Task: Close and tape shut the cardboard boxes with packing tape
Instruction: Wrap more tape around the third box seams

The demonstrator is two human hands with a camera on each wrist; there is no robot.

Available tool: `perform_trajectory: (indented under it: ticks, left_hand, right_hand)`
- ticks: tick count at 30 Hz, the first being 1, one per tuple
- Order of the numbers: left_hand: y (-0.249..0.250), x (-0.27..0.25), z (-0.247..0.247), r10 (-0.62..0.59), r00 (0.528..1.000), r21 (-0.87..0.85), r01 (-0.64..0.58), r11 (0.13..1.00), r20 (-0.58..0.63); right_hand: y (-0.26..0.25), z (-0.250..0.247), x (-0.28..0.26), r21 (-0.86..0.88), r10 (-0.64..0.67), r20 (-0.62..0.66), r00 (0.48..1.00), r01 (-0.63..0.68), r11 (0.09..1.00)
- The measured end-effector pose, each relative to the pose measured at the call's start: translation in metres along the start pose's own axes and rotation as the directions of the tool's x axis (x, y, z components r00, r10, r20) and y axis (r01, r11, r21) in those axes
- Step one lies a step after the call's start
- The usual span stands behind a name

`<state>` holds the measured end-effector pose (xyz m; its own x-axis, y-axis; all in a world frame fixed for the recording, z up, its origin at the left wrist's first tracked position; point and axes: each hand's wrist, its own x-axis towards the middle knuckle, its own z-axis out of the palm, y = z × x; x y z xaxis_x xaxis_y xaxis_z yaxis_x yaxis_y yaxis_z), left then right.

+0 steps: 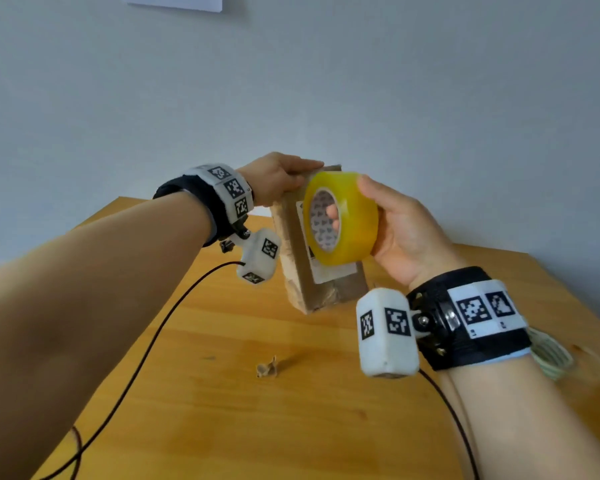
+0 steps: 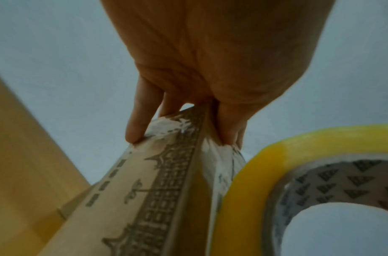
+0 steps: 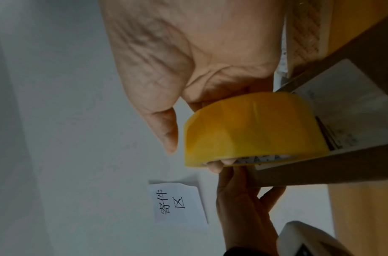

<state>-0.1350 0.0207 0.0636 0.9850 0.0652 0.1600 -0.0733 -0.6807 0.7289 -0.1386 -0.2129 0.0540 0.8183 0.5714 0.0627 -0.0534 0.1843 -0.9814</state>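
Observation:
A small brown cardboard box (image 1: 293,265) with a white label stands on end on the wooden table, tilted. My left hand (image 1: 278,180) grips its top end, fingers on one face and thumb on the other (image 2: 184,121). The box (image 2: 149,199) carries a printed pattern and torn white paper. My right hand (image 1: 392,223) holds a yellow roll of packing tape (image 1: 350,216) in front of the box's label side, with fingers through the core. In the right wrist view the tape roll (image 3: 254,128) sits against the box's label (image 3: 350,110).
The wooden table (image 1: 257,410) runs up to a pale wall. A small scrap of cardboard (image 1: 267,368) lies near the middle. Black cables (image 1: 146,344) trail from both wrist cameras across the table. A paper sign (image 3: 177,204) hangs on the wall.

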Motion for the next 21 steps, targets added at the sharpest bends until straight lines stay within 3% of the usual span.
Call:
perform_trajectory:
  ticks: [3,7,10,14,17,21]
  left_hand:
    - [0.001,0.0,0.001,-0.065,0.998,-0.047,0.065,0.997,0.01]
    - [-0.025,-0.004,0.018,-0.203,0.977,-0.067,0.207,0.976,0.063]
    - [-0.043,-0.001,0.028,-0.274,0.961,-0.092,0.276,0.957,0.028]
    - [-0.059,0.007,0.048,-0.301,0.953,0.045,0.302,0.952,-0.03]
    - [-0.077,0.007,0.065,-0.355,0.928,0.073,0.349,0.934,0.112]
    - [-0.094,0.003,0.068,-0.397,0.876,-0.068,0.429,0.901,0.274]
  right_hand:
    - [-0.005,-0.001,0.008,-0.023,-0.036,0.028,0.999,0.037,0.999]
    - [0.02,-0.001,0.016,-0.035,0.049,0.01,0.999,-0.049,0.998]
    - [0.039,0.001,0.023,-0.054,0.084,0.016,0.996,-0.083,0.995]
    - [0.049,0.008,0.038,-0.143,0.135,-0.01,0.991,-0.135,0.98]
    - [0.06,0.004,0.048,-0.148,0.167,-0.047,0.985,-0.173,0.974]
    - [0.076,0.0,0.05,-0.181,0.204,-0.001,0.979,-0.201,0.963]
